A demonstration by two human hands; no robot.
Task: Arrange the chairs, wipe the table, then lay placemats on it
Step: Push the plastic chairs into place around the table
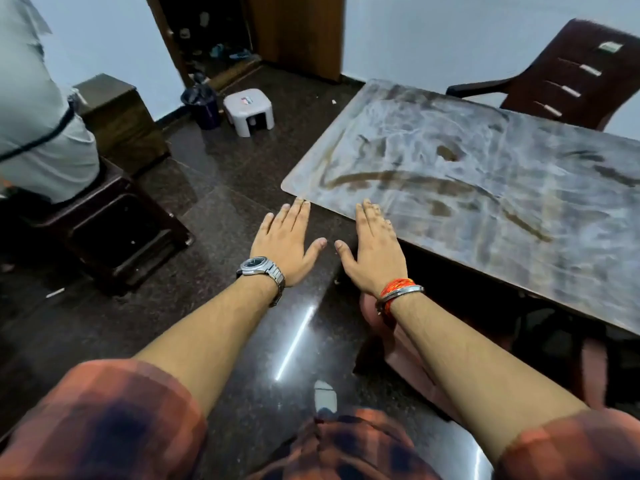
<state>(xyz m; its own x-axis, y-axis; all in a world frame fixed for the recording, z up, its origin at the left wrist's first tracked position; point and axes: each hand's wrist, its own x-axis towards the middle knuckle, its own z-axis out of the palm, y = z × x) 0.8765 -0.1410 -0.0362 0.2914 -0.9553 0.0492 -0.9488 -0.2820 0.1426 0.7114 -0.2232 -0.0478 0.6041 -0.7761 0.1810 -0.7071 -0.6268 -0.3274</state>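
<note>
No readable writing; stool (248, 110) top bears small logo, illegible. Surface (485, 188) at right, streaked, long axis running near-right to far-left, rounded corner toward hands. Chair (568, 74) at far right edge, back slats facing camera. Left hand (287, 242) and right hand (372, 247) flat, palms down, fingers spread wide, holding nothing, hovering by near corner.

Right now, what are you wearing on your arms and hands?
The left hand has a silver metal watch with a dark face at the wrist. The right hand has red-orange thread and a silver bangle. Both arms are bare up to short orange-and-dark checked sleeves.
</note>
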